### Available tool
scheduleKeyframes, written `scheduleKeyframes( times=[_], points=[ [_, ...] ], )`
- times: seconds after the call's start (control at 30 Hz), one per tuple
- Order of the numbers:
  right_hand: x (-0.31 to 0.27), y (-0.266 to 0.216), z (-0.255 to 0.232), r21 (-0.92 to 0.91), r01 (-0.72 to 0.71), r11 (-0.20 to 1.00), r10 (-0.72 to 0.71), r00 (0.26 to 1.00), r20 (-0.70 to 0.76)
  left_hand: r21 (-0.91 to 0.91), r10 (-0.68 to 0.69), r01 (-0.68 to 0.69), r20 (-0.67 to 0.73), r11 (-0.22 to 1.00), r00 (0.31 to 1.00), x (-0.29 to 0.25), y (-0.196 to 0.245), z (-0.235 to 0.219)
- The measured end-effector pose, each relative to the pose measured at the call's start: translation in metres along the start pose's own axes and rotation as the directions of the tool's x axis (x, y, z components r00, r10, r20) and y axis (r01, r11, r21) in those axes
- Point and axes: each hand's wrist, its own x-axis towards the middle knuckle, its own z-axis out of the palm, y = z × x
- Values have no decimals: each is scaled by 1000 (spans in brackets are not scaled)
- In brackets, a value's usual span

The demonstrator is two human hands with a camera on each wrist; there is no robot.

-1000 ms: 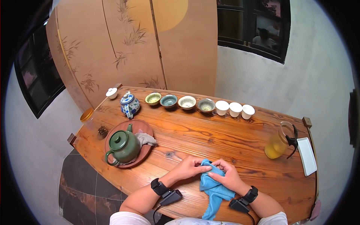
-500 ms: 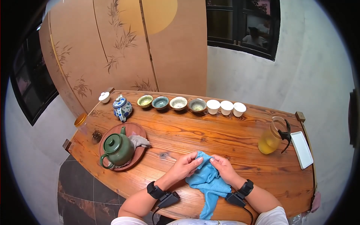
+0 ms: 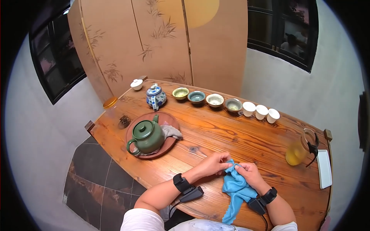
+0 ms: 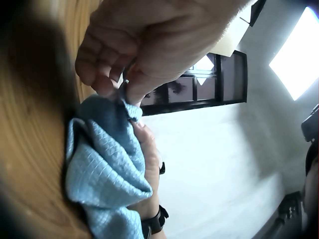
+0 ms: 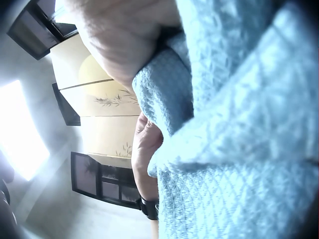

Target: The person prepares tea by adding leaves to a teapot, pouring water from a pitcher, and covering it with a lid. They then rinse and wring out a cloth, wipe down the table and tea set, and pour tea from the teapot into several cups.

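Observation:
A blue textured cloth (image 3: 236, 186) hangs bunched between both hands close over the wooden table (image 3: 208, 131), one end trailing toward the person. My left hand (image 3: 216, 163) pinches its upper edge with thumb and fingertips. The right hand (image 3: 252, 177) grips the cloth just beside it, thumb on top. In the left wrist view a thin dark sliver (image 4: 126, 79) shows between the left fingers; I cannot tell what it is. Folds of the cloth (image 5: 239, 184) fill much of the right wrist view and hide the right fingertips.
At left a green teapot (image 3: 147, 136) and a grey rag (image 3: 171, 131) sit on a round brown tray (image 3: 175, 119). A blue-and-white teapot (image 3: 156, 97), several bowls (image 3: 214, 100) and white cups (image 3: 261, 112) line the back. A glass pitcher (image 3: 296, 152) and white dish (image 3: 324, 169) stand right.
The hands first drew closer to the chest and spread the cloth, then brought it together into a tighter bunch. The head view has swung left.

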Motion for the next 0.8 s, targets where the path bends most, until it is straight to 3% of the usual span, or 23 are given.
scheduleKeyframes(
  times=[0.03,0.13,0.17,0.3,0.37,0.43,0.47,0.53,0.6,0.67,0.73,0.8],
  points=[
    [1,5,-3,-22,1,1000,-1,1000,9,-83,-25,19,-79,996,997,-1,4,1],
    [2,1,-2,-32,-28,999,29,999,28,-54,-122,115,-134,992,984,-1,13,-14],
    [0,-2,-2,-20,-60,998,60,998,28,-5,-155,158,-220,987,963,-1,15,-19],
    [6,-12,5,17,-71,997,70,997,18,114,-126,149,-186,982,974,-1,14,-41],
    [11,-18,4,-242,79,967,-84,996,-11,87,-150,174,-226,981,963,4,20,-51],
    [18,-25,4,-318,112,942,-127,992,-27,101,-151,197,-345,975,926,18,22,-72],
    [20,-27,5,-398,146,906,-174,984,-35,145,-124,203,-425,968,897,32,13,-93],
    [20,-29,9,-438,144,888,-172,985,-26,0,-114,135,-534,991,838,61,-2,-137],
    [17,-30,13,-459,119,881,-118,993,31,-142,-145,60,-728,988,670,88,-16,-177],
    [17,-23,8,-440,96,893,-82,995,50,-99,-165,156,-854,983,494,111,-36,-218],
    [18,-12,2,-263,101,960,-75,991,108,3,-137,342,-914,940,382,123,-48,-256],
    [21,-10,-4,-211,65,975,-36,990,137,79,-115,475,-924,877,366,129,-48,-277]
  ],
)
